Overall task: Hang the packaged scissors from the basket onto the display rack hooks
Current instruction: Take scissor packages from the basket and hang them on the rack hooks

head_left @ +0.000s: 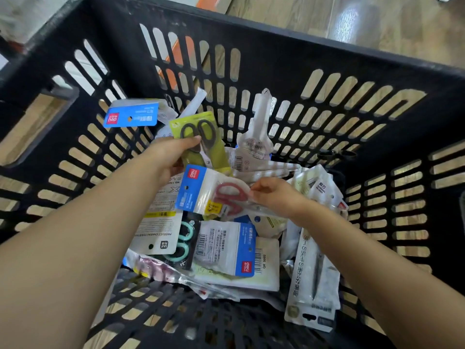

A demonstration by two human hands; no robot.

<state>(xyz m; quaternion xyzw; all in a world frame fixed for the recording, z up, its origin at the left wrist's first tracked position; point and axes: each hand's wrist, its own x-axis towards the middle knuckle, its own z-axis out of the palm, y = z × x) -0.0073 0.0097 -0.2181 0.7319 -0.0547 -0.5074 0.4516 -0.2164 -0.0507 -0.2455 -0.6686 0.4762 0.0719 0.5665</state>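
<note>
I look down into a black slotted basket [289,79] holding several packaged scissors. My left hand [168,157] grips a yellow-green pack with black-handled scissors [201,137], thumb across its front, lifted above the pile. My right hand [274,195] pinches a clear pack with red-handled scissors and a blue header [214,195] at its right edge. More packs lie below: one with teal handles [182,244], a blue-and-white one [226,250], a long white one [314,280]. No display rack is in view.
A blue-headed pack [132,115] leans on the basket's left wall and a white pack [256,132] stands against the far wall. Wooden floor [377,21] shows beyond the rim and through the slots. An orange-edged board [208,1] lies beyond the far rim.
</note>
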